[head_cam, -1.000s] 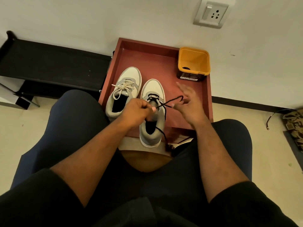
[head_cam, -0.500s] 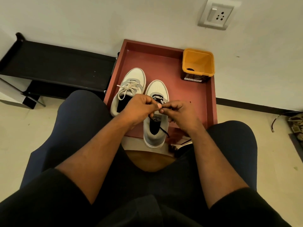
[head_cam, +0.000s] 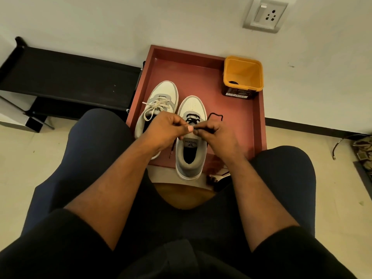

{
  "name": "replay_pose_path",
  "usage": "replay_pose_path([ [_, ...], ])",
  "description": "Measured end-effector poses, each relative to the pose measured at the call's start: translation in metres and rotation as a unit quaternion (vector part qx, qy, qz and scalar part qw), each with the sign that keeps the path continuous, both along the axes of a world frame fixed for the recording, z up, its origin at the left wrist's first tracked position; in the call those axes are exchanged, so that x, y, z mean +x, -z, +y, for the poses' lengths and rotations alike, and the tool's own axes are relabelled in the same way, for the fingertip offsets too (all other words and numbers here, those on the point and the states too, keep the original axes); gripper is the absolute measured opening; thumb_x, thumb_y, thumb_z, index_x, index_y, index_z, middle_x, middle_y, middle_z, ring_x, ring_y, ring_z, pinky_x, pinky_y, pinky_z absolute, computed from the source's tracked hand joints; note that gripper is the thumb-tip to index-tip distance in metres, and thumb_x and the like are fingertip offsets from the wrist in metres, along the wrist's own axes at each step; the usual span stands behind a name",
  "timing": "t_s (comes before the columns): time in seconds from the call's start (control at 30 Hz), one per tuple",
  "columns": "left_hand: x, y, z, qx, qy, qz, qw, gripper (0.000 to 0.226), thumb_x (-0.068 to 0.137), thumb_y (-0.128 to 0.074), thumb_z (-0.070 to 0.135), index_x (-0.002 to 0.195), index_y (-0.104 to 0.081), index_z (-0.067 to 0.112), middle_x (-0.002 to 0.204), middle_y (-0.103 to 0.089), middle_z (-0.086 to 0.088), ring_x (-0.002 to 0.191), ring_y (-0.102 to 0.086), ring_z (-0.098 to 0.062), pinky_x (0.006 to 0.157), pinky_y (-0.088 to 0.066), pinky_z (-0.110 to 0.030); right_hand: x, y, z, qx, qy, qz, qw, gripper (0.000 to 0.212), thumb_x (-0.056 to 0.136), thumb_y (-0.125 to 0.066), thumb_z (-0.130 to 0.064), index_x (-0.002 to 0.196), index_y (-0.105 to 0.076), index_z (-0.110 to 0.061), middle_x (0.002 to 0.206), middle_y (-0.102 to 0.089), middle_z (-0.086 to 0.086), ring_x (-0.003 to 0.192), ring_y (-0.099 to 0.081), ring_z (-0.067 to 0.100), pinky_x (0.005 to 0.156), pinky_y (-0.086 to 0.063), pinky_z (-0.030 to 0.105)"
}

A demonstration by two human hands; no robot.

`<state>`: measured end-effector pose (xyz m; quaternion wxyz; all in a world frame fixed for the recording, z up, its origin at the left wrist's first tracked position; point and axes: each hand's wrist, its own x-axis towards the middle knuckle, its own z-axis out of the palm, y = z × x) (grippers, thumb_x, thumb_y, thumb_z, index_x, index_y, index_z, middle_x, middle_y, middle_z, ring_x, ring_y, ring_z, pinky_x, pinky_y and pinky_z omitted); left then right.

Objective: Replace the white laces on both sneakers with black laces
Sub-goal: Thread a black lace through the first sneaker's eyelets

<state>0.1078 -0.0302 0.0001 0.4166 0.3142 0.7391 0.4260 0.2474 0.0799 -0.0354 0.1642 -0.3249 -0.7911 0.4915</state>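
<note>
Both hands meet over the right white-and-grey sneaker (head_cam: 191,137) on the red tray (head_cam: 201,77); the left hand (head_cam: 167,129) and right hand (head_cam: 215,131) each pinch the thin black lace (head_cam: 215,115), probably to tie it

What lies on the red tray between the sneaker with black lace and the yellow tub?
In the head view, a loop of the black lace lies beside the sneaker; beyond it the tray floor is bare up to the yellow tub.
</note>
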Motion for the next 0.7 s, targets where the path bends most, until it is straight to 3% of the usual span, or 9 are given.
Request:
replay_pose_path([
  [0.1, -0.010, 0.006, -0.002, -0.007, -0.044, -0.007, 0.999, 0.007, 0.088, -0.069, 0.009, 0.093, -0.072, 0.007, 0.065, -0.062, -0.002, 0.048, -0.051, -0.005, 0.042, -0.042, -0.013, 0.008, 0.005, 0.015, -0.017, 0.096, -0.003, 0.995, 0.021, 0.085, -0.071, -0.009, 0.091, -0.073, -0.029, 0.083, -0.070, -0.011, 0.068, -0.060, -0.004, 0.066, -0.050, 0.023],
  [0.17, -0.011, 0.010, 0.000, -0.002, -0.051, 0.011, 0.999, 0.007, 0.085, -0.071, 0.007, 0.092, -0.073, 0.007, 0.066, -0.064, 0.002, 0.050, -0.054, 0.002, 0.049, -0.044, -0.011, 0.013, 0.007, 0.019, 0.004, 0.081, -0.044, 0.996, 0.026, 0.085, -0.072, -0.011, 0.101, -0.072, -0.030, 0.096, -0.071, -0.006, 0.076, -0.059, 0.002, 0.070, -0.053, 0.029],
  [0.23, -0.008, 0.014, 0.003, 0.012, -0.039, 0.029, 0.999, 0.009, 0.083, -0.073, 0.006, 0.091, -0.072, 0.009, 0.073, -0.068, -0.001, 0.061, -0.059, 0.000, 0.064, -0.051, -0.017, 0.012, 0.003, 0.014, 0.079, 0.015, -0.086, 0.993, 0.051, 0.080, -0.077, -0.015, 0.127, -0.061, -0.028, 0.119, -0.059, -0.010, 0.102, -0.053, 0.000, 0.090, -0.045, 0.019],
  [0.3, -0.004, 0.016, 0.005, 0.022, -0.023, 0.022, 0.999, 0.016, 0.080, -0.075, 0.004, 0.093, -0.068, 0.009, 0.073, -0.066, -0.006, 0.064, -0.061, -0.008, 0.068, -0.054, -0.025, 0.007, 0.001, 0.005, 0.107, -0.045, -0.075, 0.990, 0.066, 0.078, -0.079, -0.015, 0.138, -0.052, -0.025, 0.126, -0.053, -0.014, 0.110, -0.047, -0.010, 0.093, -0.036, 0.006],
  [0.4, 0.001, 0.018, 0.007, 0.042, -0.023, -0.012, 0.999, 0.027, 0.080, -0.075, 0.003, 0.101, -0.058, 0.004, 0.067, -0.065, -0.007, 0.054, -0.063, -0.004, 0.056, -0.049, -0.015, -0.002, 0.001, -0.008, 0.027, -0.031, -0.013, 0.999, 0.036, 0.081, -0.074, -0.007, 0.116, -0.069, -0.014, 0.098, -0.071, -0.005, 0.080, -0.060, -0.010, 0.072, -0.046, 0.007],
  [0.47, -0.002, 0.023, 0.008, 0.053, -0.068, -0.004, 0.996, 0.025, 0.083, -0.074, 0.010, 0.102, -0.059, 0.004, 0.070, -0.066, -0.008, 0.054, -0.063, -0.004, 0.055, -0.047, -0.015, -0.003, 0.006, -0.006, 0.023, 0.014, 0.013, 1.000, 0.018, 0.083, -0.074, -0.013, 0.100, -0.076, -0.015, 0.088, -0.072, -0.003, 0.079, -0.064, -0.001, 0.072, -0.051, 0.016],
  [0.57, -0.010, 0.038, 0.010, 0.017, -0.107, 0.063, 0.992, 0.024, 0.086, -0.072, 0.025, 0.104, -0.064, 0.011, 0.079, -0.067, -0.004, 0.064, -0.062, -0.008, 0.055, -0.046, -0.021, 0.001, 0.010, 0.005, 0.040, 0.080, 0.021, 0.996, 0.016, 0.085, -0.073, -0.020, 0.100, -0.076, -0.017, 0.090, -0.070, -0.004, 0.082, -0.063, 0.001, 0.072, -0.046, 0.010],
  [0.63, -0.006, 0.046, 0.011, -0.020, -0.066, 0.094, 0.993, 0.037, 0.085, -0.073, 0.032, 0.116, -0.064, 0.014, 0.098, -0.068, -0.001, 0.086, -0.064, -0.014, 0.067, -0.054, -0.029, 0.004, 0.009, 0.009, 0.043, 0.098, 0.021, 0.994, 0.018, 0.086, -0.072, -0.021, 0.103, -0.076, -0.017, 0.092, -0.071, -0.004, 0.084, -0.064, -0.001, 0.071, -0.045, 0.006],
  [0.7, 0.002, 0.053, 0.014, -0.041, -0.018, 0.126, 0.991, 0.050, 0.085, -0.073, 0.030, 0.129, -0.059, 0.010, 0.116, -0.066, -0.004, 0.106, -0.062, -0.017, 0.090, -0.052, -0.029, 0.005, 0.008, 0.008, 0.035, 0.110, 0.018, 0.993, 0.019, 0.087, -0.071, -0.023, 0.104, -0.075, -0.017, 0.096, -0.073, -0.008, 0.086, -0.065, -0.006, 0.073, -0.046, 0.006],
])
